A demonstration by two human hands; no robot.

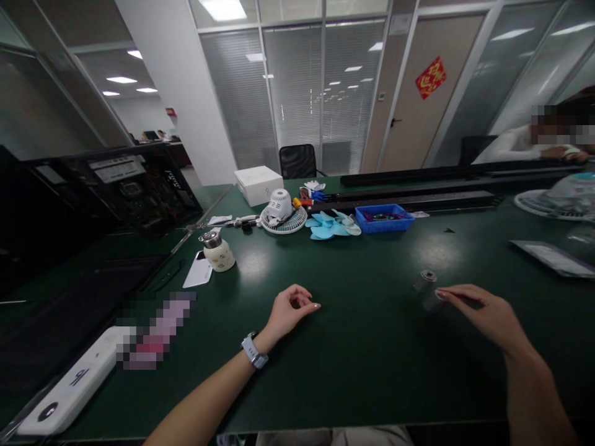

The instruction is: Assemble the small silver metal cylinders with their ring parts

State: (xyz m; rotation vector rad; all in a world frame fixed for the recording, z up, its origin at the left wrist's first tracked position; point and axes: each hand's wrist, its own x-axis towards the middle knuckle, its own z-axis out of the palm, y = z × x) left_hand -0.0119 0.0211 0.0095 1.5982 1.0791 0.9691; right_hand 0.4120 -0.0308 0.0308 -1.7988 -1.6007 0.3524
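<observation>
My right hand (pixel 483 313) pinches the top of a small grey metal cylinder (pixel 434 301) between thumb and fingertips, low over the green table. Right behind it stands a second small metal cylinder (pixel 426 280) with a round top. What exact kind these cylinders are, I cannot make out. My left hand (pixel 290 310) rests near the middle of the table, fingers loosely curled and thumb apart, holding nothing. A watch with a pale strap (pixel 254 351) is on the left wrist.
Behind the hands are light-blue fan blades (pixel 328 224), a white fan part (pixel 282 214), a blue bin (pixel 385 220) of small parts and a white box (pixel 259 184). A cream jar (pixel 218 253) stands left. Flat packets (pixel 553 257) lie right. Someone sits at far right.
</observation>
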